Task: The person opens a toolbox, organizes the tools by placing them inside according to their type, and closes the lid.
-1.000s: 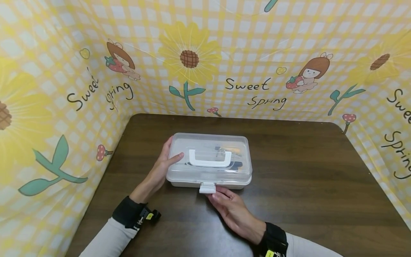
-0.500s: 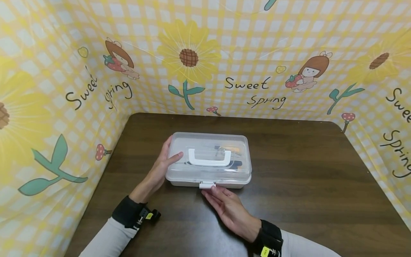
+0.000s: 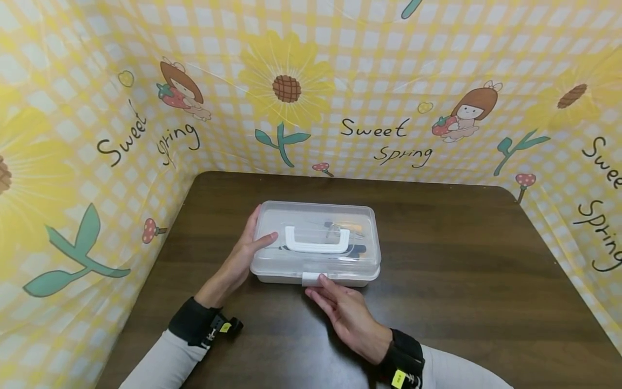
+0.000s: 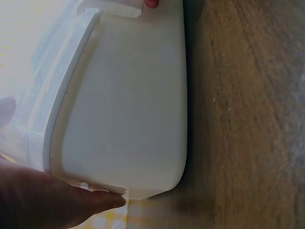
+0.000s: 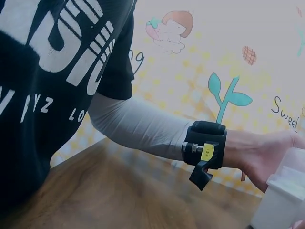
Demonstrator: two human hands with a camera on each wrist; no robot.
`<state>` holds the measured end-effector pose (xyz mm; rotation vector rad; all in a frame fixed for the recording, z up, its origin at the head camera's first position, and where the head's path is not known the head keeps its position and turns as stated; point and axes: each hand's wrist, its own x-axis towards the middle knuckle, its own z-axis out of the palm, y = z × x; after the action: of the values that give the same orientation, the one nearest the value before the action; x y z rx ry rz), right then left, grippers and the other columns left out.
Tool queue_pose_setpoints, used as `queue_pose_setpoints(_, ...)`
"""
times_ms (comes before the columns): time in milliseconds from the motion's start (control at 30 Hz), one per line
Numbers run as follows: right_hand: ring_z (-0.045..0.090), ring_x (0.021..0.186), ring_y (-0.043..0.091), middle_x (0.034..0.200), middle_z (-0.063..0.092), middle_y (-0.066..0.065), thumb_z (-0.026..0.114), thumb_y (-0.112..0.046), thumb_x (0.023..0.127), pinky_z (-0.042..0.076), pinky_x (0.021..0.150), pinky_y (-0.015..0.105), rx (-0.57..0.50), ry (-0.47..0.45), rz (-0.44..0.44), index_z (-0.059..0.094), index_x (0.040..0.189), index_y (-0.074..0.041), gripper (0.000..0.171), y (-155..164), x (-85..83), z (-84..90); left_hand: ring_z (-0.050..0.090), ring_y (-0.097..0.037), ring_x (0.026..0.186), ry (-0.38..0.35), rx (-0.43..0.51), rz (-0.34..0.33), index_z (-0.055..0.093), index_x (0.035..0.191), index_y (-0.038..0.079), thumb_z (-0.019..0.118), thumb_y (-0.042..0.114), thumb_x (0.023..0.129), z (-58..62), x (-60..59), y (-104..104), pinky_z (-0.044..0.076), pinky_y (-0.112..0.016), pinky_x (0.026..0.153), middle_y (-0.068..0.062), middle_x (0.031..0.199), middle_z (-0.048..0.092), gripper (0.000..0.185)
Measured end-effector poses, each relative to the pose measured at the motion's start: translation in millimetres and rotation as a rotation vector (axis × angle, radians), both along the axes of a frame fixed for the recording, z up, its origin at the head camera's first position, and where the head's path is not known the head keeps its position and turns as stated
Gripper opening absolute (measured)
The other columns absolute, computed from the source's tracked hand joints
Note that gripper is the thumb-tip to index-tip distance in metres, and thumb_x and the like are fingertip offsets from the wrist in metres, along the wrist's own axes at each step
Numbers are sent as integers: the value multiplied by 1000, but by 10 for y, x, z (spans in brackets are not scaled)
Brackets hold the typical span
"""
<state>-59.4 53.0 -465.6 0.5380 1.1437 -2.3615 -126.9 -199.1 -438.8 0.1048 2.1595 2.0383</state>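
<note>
A plastic storage box (image 3: pixel 311 265) with a clear lid (image 3: pixel 272 216) stands on the table, lid down. Its white carry handle (image 3: pixel 318 248) lies flat on top. My left hand (image 3: pixel 243 251) grips the box's left end, thumb over the lid and fingers along the side; the left wrist view shows this hand (image 4: pixel 52 198) at the corner of the white base (image 4: pixel 124 105). At the front, my right hand (image 3: pixel 350 316) has its thumb on the white latch (image 3: pixel 311 279), other fingers below it. Through the lid, small items with dark, orange and metallic parts (image 3: pixel 345 232) show dimly.
The dark brown wooden table (image 3: pixel 461 270) extends around the box. A yellow checked cloth (image 3: pixel 379 70) with flowers and lettering rises behind and at both sides. Black straps with small cameras (image 3: pixel 204 324) sit on both wrists.
The latch, sticking outward before, now lies down flatter against the box front. My right hand has shifted slightly left, its thumb moving onto the latch. The left hand and box have stayed put.
</note>
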Motion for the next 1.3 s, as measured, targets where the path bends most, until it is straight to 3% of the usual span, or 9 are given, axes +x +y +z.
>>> queue_pose_setpoints(267, 73, 114, 31, 121, 74, 23, 77, -11, 98, 55, 101, 37, 21, 0, -34, 61, 130, 10, 42, -48, 0, 31, -2, -31, 161, 7, 12, -1, -2, 171, 22, 56, 24, 107, 11, 3, 4, -4, -66, 124, -6, 177, -2, 87)
queue_pose_setpoints(633, 69, 121, 31, 125, 73, 22, 75, -4, 98, 52, 105, 37, -38, -14, -19, 59, 132, 11, 40, -34, -4, 52, -1, -34, 161, 5, -8, -5, -2, 171, 21, 54, 27, 108, 37, 33, -2, -3, -66, 124, -9, 177, 0, 85)
queue_pose_setpoints(967, 72, 116, 28, 118, 75, 18, 72, -5, 101, 52, 105, 37, -31, 33, -2, 58, 132, 12, 38, -42, -27, 27, 6, -34, 157, 24, 3, -9, -1, 171, 20, 55, 24, 107, 24, -6, -12, 1, -66, 123, -9, 175, 4, 85)
queue_pose_setpoints(1300, 68, 123, 36, 118, 75, 21, 81, -14, 96, 54, 103, 35, 24, -19, -13, 63, 127, 8, 42, -23, 5, 17, 2, -33, 158, 34, -4, -16, -1, 170, 19, 54, 25, 107, 6, -14, 18, -2, -67, 123, -9, 175, 1, 84)
